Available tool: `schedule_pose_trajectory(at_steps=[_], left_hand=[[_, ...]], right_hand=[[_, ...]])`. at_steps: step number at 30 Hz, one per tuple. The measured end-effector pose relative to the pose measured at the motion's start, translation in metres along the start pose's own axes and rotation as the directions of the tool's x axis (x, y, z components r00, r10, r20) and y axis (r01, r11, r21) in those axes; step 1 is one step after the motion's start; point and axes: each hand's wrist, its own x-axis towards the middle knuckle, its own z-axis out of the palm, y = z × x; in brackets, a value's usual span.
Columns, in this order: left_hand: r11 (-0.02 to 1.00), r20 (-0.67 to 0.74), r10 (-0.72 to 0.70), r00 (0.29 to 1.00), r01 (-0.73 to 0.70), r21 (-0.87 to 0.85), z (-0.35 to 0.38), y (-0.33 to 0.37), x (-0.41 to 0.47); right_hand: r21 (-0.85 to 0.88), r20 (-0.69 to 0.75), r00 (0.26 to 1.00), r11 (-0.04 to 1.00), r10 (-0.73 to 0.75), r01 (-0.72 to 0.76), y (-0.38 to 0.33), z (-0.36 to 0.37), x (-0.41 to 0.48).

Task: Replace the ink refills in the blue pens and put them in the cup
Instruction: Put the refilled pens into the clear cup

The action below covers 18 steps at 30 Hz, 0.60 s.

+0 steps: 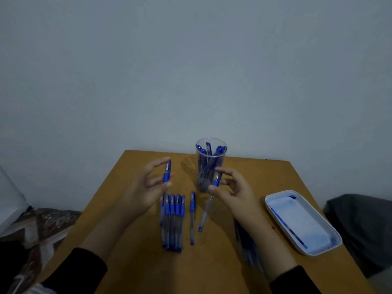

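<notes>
Hands above table [131,262] centre: left hand [146,187] pinches blue pen cap [167,172]; right hand [233,189] grips clear-barrelled blue pen [206,211] before clear plastic cup [210,164]. Pen probably light, stiff, slick; grip collar.

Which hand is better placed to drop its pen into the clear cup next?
Right. The right hand holds its pen directly in front of the clear cup. The left hand holds a pen cap farther to the side.

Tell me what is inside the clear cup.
The cup holds several blue pens standing upright, caps up. The right hand covers its lower right side, so the exact count stays unclear.
</notes>
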Motion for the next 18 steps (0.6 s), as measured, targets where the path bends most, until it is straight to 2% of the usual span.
schedule_pose_trajectory(at_steps=[4,7,11,14,16,18], left_hand=[[0.993,-0.100,0.112,0.989,-0.108,0.048,0.020,0.031,0.034],[0.982,-0.191,0.168,0.967,-0.180,-0.051,0.038,0.059,0.062],[0.937,-0.401,0.311,0.862,-0.348,-0.021,0.058,0.084,0.097],[0.912,-0.457,0.390,0.799,-0.404,0.072,0.067,0.077,0.109],[0.935,-0.439,0.347,0.829,-0.341,0.094,0.072,0.062,0.110],[0.950,-0.368,0.305,0.878,-0.255,0.179,0.075,0.039,0.108]], right_hand=[[0.020,-0.215,0.969,0.992,-0.119,0.127,-0.022,-0.009,0.020],[0.038,-0.398,0.898,0.974,-0.189,0.222,-0.038,-0.015,0.037],[0.049,-0.594,0.777,0.954,-0.210,0.296,-0.054,-0.023,0.055],[0.008,-0.657,0.704,0.931,-0.270,0.365,-0.063,-0.025,0.062],[-0.036,-0.646,0.692,0.919,-0.321,0.392,-0.065,-0.025,0.066],[-0.105,-0.587,0.715,0.911,-0.381,0.399,-0.066,-0.023,0.070]])
